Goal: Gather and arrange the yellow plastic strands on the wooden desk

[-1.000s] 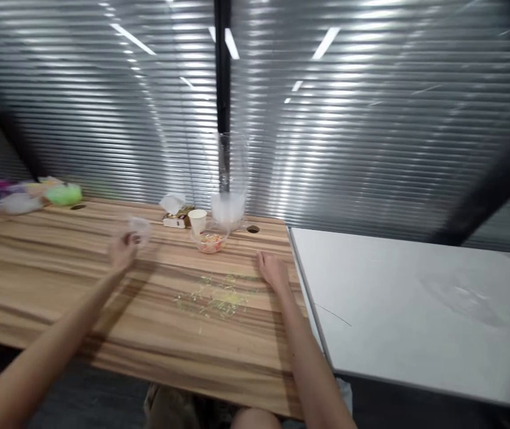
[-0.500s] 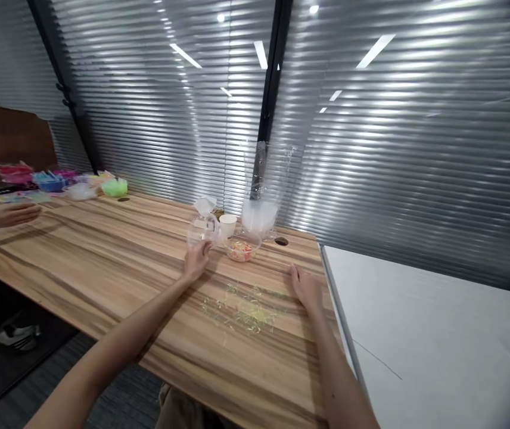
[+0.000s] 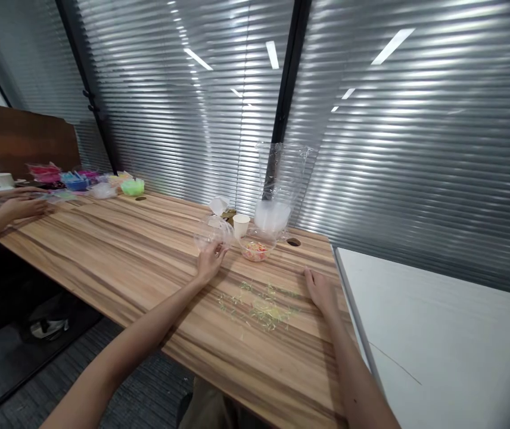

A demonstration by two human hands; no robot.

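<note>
My left hand (image 3: 211, 261) pinches the near edge of a clear round plastic container (image 3: 204, 233) above the wooden table; whether it is a bowl or a lid I cannot tell. Just right of it stands a clear plastic bowl (image 3: 256, 251) with small red, orange and yellow pieces inside. Behind these is a white paper cup (image 3: 241, 226). My right hand (image 3: 320, 289) lies on the table near its right edge, fingers curled together, with nothing visible in them. Between my forearms lies a scatter of thin yellow-green shreds (image 3: 267, 313).
A tall clear plastic bag with white contents (image 3: 273, 217) stands at the back. Far left, another person's hands (image 3: 25, 208) are near bowls of coloured material, including a green one (image 3: 133, 187). A white surface (image 3: 451, 333) adjoins the wooden table (image 3: 148, 262) on the right.
The view has turned slightly left, so more of the other person's hands and a white cup there show. The container in my left hand has tilted flatter. My right hand stays in place.
</note>
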